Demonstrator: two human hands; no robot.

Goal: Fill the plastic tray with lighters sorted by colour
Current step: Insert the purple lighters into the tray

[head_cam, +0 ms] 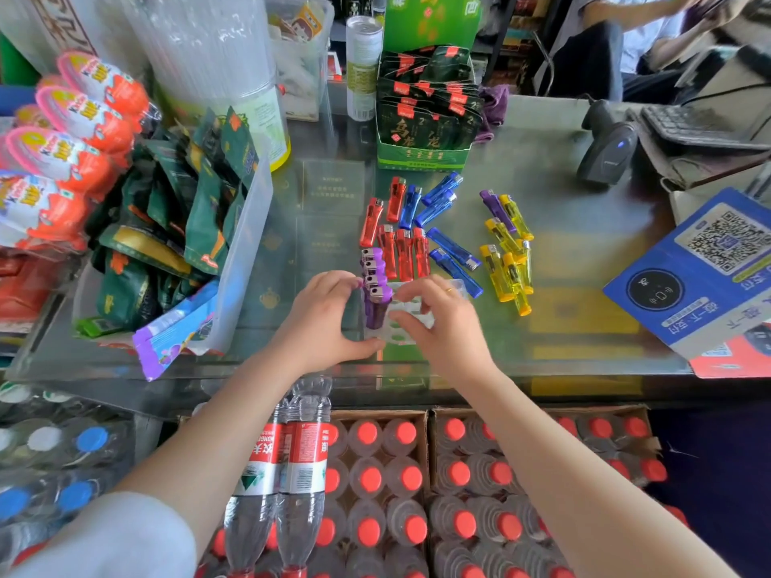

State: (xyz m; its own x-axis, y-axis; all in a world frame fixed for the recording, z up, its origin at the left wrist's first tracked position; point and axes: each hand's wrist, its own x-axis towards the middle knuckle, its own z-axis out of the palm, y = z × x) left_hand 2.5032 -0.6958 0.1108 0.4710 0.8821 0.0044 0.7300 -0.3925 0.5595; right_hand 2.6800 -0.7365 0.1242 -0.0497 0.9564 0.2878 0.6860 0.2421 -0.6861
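A clear plastic tray [402,327] with round holes lies on the glass counter between my hands. Several purple lighters [375,292] stand in a row along its left side. My left hand [329,319] grips the tray's left edge, thumb at its near corner and fingers against the purple lighters. My right hand [442,323] holds the tray's right side, with fingertips on its top. Loose on the counter behind lie red lighters [400,248], blue lighters [438,200], yellow lighters [511,269] and one more purple lighter [496,208].
A green box of tea packets [425,118] stands behind the lighters. A clear bin of snack packs [200,227] sits at the left, a barcode scanner [607,148] and a blue QR sign [705,269] at the right. Crates of red-capped bottles [417,486] lie below the counter edge.
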